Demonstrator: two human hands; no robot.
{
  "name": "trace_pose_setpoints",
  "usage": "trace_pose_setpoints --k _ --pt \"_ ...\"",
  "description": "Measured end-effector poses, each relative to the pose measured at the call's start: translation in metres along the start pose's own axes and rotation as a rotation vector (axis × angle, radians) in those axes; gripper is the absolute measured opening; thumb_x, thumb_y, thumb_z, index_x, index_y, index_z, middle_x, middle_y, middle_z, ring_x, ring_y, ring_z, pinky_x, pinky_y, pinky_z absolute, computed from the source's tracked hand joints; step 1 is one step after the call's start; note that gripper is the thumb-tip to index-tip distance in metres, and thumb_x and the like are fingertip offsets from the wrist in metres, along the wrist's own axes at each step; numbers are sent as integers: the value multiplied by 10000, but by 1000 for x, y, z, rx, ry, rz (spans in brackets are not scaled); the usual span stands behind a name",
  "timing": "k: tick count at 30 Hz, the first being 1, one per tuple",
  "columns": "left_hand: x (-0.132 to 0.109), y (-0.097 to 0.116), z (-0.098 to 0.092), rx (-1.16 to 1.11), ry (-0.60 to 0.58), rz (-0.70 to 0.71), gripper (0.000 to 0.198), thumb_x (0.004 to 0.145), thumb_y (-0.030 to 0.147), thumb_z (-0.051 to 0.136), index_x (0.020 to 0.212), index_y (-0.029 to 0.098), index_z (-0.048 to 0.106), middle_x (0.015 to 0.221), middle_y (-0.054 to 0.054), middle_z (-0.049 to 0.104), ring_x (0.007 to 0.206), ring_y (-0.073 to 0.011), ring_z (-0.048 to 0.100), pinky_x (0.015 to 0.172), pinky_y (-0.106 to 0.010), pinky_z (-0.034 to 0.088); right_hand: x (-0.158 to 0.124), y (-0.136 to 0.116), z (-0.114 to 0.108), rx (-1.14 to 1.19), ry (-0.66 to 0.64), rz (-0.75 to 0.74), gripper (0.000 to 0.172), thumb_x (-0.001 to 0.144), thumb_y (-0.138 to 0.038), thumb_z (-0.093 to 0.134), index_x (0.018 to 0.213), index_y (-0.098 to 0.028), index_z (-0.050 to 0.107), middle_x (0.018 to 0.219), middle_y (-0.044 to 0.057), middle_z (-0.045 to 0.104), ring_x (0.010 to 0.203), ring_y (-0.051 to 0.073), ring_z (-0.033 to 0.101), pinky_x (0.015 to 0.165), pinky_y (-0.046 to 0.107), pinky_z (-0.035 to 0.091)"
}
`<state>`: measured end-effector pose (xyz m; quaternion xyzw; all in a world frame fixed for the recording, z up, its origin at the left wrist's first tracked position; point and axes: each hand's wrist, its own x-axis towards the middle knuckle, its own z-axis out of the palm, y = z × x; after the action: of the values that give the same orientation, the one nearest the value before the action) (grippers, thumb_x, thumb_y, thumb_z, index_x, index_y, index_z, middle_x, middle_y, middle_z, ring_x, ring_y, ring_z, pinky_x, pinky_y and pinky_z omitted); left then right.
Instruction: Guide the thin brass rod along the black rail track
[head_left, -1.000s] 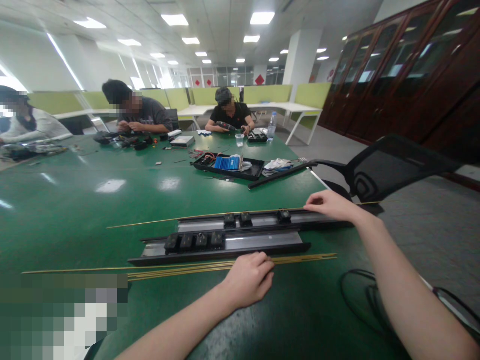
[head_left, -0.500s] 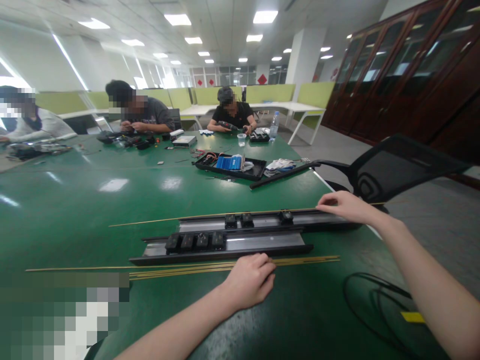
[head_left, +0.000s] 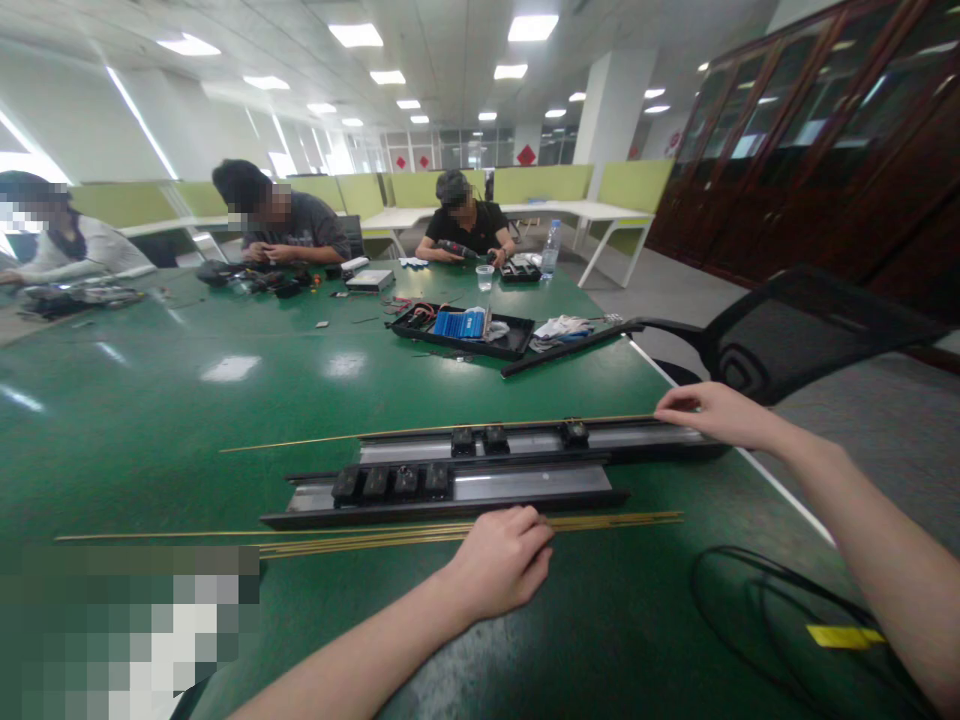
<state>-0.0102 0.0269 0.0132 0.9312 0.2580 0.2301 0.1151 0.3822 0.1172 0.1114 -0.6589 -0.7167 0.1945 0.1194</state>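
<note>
Lower left to centre, brass rod bundle [head_left: 360, 540]: lies flat on the green table [head_left: 150, 440], along the front edge of the near socket rail [head_left: 525, 487].
Centre, far socket rail [head_left: 525, 440]: parallel, just behind the near one.
Centre bottom, left hand [head_left: 502, 560]: loosely curled, fingertips on the bundle; whether it grips, I cannot tell.
Right of centre, right hand [head_left: 712, 412]: fingers drawn together over the far rail's right end, at the tip of a single brass rod [head_left: 300, 440]; a pinch cannot be confirmed.
Lower right, black cable [head_left: 750, 590]: looped on the table.
</note>
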Motion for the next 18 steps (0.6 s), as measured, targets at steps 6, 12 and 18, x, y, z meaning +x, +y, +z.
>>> trace_pose_setpoints --k 6,12,18 --pt "-1 -1 1 -5 0 2 199 959 215 505 1089 172 649 1027 -72 667 907 -207 665 795 -321 568 -1 8 -3 -15 -5 25 506 780 -653 610 921 -187 749 985 95 755 907 268 662 844 365 482" --pt "0 -2 0 -3 2 3 195 954 213 509 1084 173 649 1040 -73 668 908 -211 668 792 -326 566 -1 18 -5 -18 -12 17 506 783 -652 609 942 -192 749 994 100 755 908 272 656 845 372 479" --pt "0 -2 1 0 -12 -2 200 959 225 509 1089 171 650 1046 -75 669 917 -214 667 796 -325 565 -1 23 -7 -17 -10 24 539 786 -681 592 938 -190 754 981 97 755 894 264 656 821 351 476"
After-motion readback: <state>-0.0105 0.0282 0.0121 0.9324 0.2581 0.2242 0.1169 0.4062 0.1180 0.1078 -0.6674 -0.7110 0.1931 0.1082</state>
